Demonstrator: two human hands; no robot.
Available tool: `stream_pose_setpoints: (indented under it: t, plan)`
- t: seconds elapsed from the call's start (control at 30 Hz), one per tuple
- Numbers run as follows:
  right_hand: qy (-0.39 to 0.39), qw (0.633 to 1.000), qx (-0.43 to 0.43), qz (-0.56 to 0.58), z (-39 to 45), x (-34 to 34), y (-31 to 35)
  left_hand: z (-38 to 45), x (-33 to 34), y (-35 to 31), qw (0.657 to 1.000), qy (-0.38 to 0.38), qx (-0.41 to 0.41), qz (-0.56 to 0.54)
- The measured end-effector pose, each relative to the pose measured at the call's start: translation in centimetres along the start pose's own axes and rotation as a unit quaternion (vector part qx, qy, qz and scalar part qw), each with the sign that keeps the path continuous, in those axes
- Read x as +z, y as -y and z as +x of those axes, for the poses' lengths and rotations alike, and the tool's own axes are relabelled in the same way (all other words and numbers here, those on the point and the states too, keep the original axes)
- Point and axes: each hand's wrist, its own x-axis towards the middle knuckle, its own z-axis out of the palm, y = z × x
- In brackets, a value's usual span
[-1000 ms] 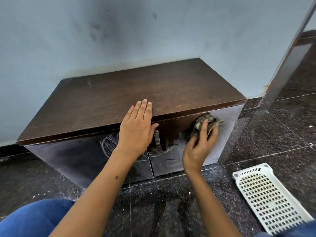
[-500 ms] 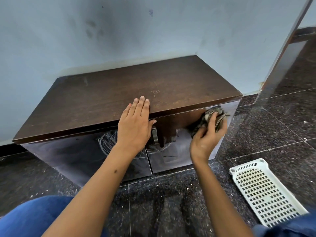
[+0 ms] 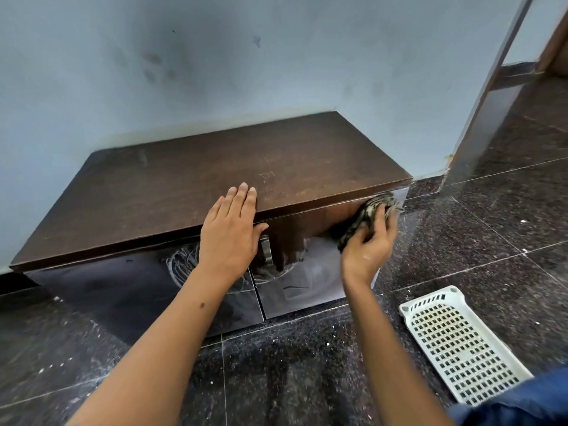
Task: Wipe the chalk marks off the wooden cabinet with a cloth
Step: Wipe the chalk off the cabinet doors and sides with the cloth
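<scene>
A low dark wooden cabinet [image 3: 190,179] stands against the wall, with two glossy front doors. White chalk scribbles [image 3: 181,265] show on the left door near the middle seam, partly hidden by my left wrist. My left hand [image 3: 230,229] rests flat on the front edge of the cabinet top, fingers straight. My right hand [image 3: 368,244] grips a dark patterned cloth [image 3: 365,216] and presses it against the upper right corner of the right door. A metal handle [image 3: 266,250] sits between my hands.
A white perforated plastic tray [image 3: 455,342] lies on the dark speckled floor at the right, close to my right forearm. The grey wall runs behind the cabinet, and a door frame [image 3: 491,96] stands at the far right. My blue-clad knee [image 3: 522,401] is at the lower right.
My right hand has slid the cloth rightward along the top of the right door toward its corner. My left hand has stayed flat on the cabinet edge.
</scene>
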Motion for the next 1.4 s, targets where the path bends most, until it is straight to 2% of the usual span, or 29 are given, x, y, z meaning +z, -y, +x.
stream_pose_setpoints:
  t: [0.13,0.23,0.33,0.4,0.47,0.57,0.67,0.73,0.87,0.93,1.03,1.1,1.17,1.23,1.33,1.4]
  plan:
    - [-0.003,0.996,-0.084,-0.017,-2.8,1.6,0.5,0.0,0.2,0.1,1.0,-0.011,0.004,0.0]
    - [0.021,0.995,-0.095,-0.013,-5.5,2.3,-0.6,0.0,0.2,0.0,1.0,-0.012,0.002,-0.01]
    - [0.012,0.998,-0.056,0.0,-4.0,1.6,-1.5,-0.1,0.2,0.1,1.0,-0.01,0.002,-0.011]
    - [-0.014,1.0,0.0,0.009,-0.9,1.0,-1.4,0.0,0.2,0.1,1.0,-0.008,0.002,-0.01]
    - [-0.032,0.999,0.02,0.013,2.0,0.3,-1.0,0.0,0.2,0.0,1.0,-0.003,0.0,-0.008]
    - [-0.035,0.999,-0.023,0.025,2.0,0.3,0.2,0.0,0.2,0.0,1.0,-0.003,-0.004,-0.009]
    - [0.009,0.996,-0.089,0.031,-2.3,1.4,0.3,-0.1,0.3,-0.1,1.0,-0.006,-0.004,-0.009]
    - [0.029,0.995,-0.094,0.022,-3.9,1.6,-0.5,-0.1,0.2,0.0,1.0,-0.005,-0.003,-0.009]
    - [-0.003,0.998,0.014,0.067,0.1,0.5,-1.3,-0.1,0.1,0.1,1.0,-0.002,-0.004,-0.011]
    - [-0.032,0.997,0.061,0.043,3.6,-0.2,-1.2,-0.1,0.1,0.0,1.0,-0.004,-0.006,-0.009]
    - [-0.027,0.998,0.037,0.031,4.7,-0.4,-0.8,-0.2,0.1,-0.3,1.0,-0.003,-0.008,-0.008]
    - [-0.003,0.997,-0.001,0.072,2.1,0.3,-0.2,-0.2,0.0,-0.3,1.0,-0.002,-0.009,-0.009]
    - [0.019,0.998,-0.027,0.06,-1.3,1.2,0.1,-0.1,-0.1,-0.2,1.0,-0.001,-0.007,-0.008]
    - [0.021,0.998,-0.019,0.059,-2.8,1.6,-0.5,-0.1,-0.1,-0.1,1.0,0.002,-0.004,-0.008]
    - [-0.009,0.993,0.069,0.095,-0.5,0.9,-0.1,-0.1,-0.2,-0.1,1.0,0.002,-0.001,-0.002]
    - [-0.069,0.982,0.13,0.121,2.9,0.7,1.2,-0.1,-0.1,-0.1,1.0,-0.001,-0.002,0.002]
